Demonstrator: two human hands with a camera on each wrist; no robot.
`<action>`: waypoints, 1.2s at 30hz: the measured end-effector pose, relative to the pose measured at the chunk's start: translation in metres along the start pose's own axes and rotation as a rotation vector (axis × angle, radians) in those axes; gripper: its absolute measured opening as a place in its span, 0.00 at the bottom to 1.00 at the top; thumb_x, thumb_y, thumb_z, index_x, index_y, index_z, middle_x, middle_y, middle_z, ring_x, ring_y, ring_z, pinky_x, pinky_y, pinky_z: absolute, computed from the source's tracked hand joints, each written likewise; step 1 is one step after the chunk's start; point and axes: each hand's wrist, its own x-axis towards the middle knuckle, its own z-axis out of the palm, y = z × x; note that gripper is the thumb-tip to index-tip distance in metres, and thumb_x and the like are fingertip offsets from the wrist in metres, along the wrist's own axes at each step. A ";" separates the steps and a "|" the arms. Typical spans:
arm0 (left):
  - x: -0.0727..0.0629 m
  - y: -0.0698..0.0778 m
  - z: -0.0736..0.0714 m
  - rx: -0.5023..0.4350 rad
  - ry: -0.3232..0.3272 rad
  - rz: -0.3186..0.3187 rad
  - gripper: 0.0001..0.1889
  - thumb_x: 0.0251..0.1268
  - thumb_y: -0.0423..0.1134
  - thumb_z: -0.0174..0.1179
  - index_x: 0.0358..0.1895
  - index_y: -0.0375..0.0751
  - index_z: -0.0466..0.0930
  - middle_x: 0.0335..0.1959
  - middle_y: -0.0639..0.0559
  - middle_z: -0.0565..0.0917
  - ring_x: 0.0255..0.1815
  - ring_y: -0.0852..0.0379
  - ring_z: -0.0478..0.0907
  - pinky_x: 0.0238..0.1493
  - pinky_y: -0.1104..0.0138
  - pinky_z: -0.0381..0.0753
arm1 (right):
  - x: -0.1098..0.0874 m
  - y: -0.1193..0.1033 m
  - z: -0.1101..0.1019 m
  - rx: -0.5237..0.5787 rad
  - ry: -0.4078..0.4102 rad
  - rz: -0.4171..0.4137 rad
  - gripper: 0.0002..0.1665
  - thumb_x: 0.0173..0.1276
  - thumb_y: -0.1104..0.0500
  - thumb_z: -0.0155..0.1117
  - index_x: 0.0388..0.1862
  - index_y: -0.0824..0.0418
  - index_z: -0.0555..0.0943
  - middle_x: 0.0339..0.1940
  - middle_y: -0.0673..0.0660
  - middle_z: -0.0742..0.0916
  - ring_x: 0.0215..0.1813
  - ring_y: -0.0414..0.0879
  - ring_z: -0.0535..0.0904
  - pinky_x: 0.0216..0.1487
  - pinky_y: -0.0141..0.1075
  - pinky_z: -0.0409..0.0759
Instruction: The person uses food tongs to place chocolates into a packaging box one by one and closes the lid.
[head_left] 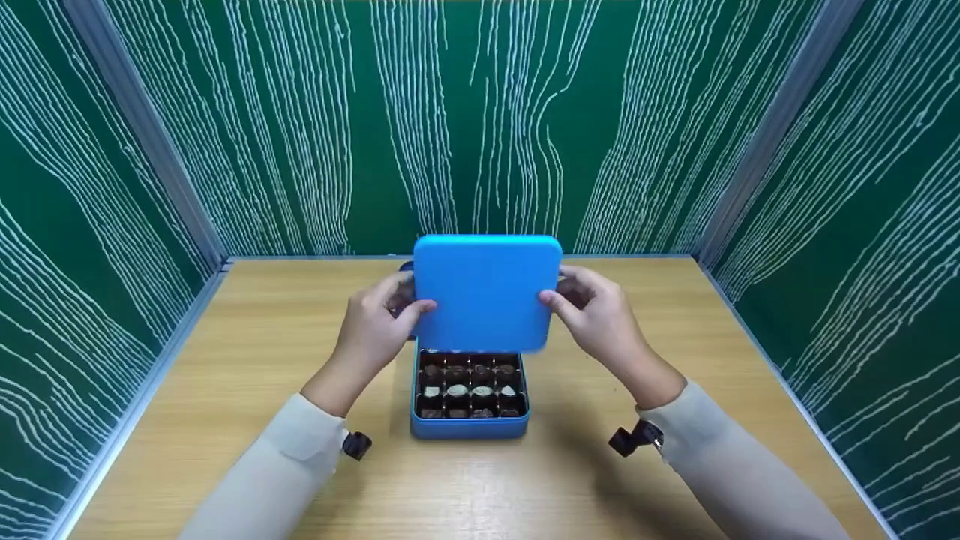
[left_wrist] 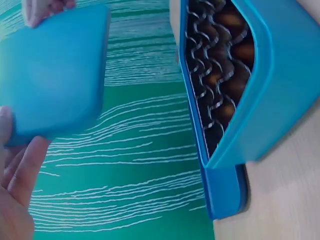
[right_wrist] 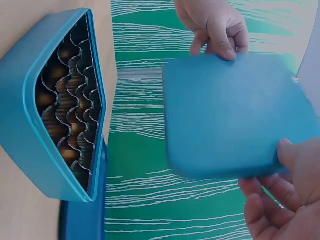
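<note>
A square blue lid (head_left: 487,292) is held up between both hands, above the far part of a blue tin (head_left: 469,428). My left hand (head_left: 375,319) pinches its left edge, thumb on the near face and fingers behind. At the opposite edge, my right hand (head_left: 604,319) grips it the same way. The tin stands uncovered on the table, with rows of chocolates (head_left: 457,391), dark and pale, in a divided insert. In the head view the lid hides the tin's back rows. The right wrist view shows the lid (right_wrist: 235,115) apart from the tin (right_wrist: 35,115).
A wooden table (head_left: 277,360) lies under the tin. Behind the tin is a darker blue object (left_wrist: 225,192), mostly hidden by the lid in the head view. Green walls (head_left: 375,150) with white wavy lines and grey corner posts (head_left: 150,127) enclose the table's back and sides.
</note>
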 end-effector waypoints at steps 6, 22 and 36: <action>0.010 -0.014 0.003 -0.088 -0.163 -0.348 0.28 0.80 0.45 0.74 0.74 0.36 0.83 0.53 0.41 0.94 0.45 0.49 0.95 0.43 0.59 0.99 | 0.010 0.016 0.010 0.032 -0.159 0.153 0.32 0.84 0.54 0.73 0.79 0.68 0.81 0.47 0.63 0.97 0.45 0.51 0.96 0.47 0.36 0.97; -0.016 -0.051 0.028 -0.002 -0.408 -0.722 0.26 0.83 0.47 0.72 0.71 0.33 0.81 0.45 0.41 0.89 0.34 0.51 0.91 0.37 0.67 0.95 | -0.008 0.075 0.064 -0.066 -0.420 0.387 0.37 0.85 0.51 0.73 0.81 0.73 0.78 0.36 0.55 0.87 0.30 0.43 0.80 0.30 0.32 0.79; -0.029 -0.047 0.032 0.027 -0.382 -0.750 0.31 0.83 0.45 0.71 0.80 0.33 0.77 0.37 0.45 0.87 0.29 0.48 0.87 0.25 0.69 0.82 | -0.016 0.072 0.074 -0.137 -0.451 0.391 0.38 0.86 0.49 0.70 0.81 0.74 0.77 0.28 0.50 0.81 0.21 0.38 0.71 0.28 0.32 0.74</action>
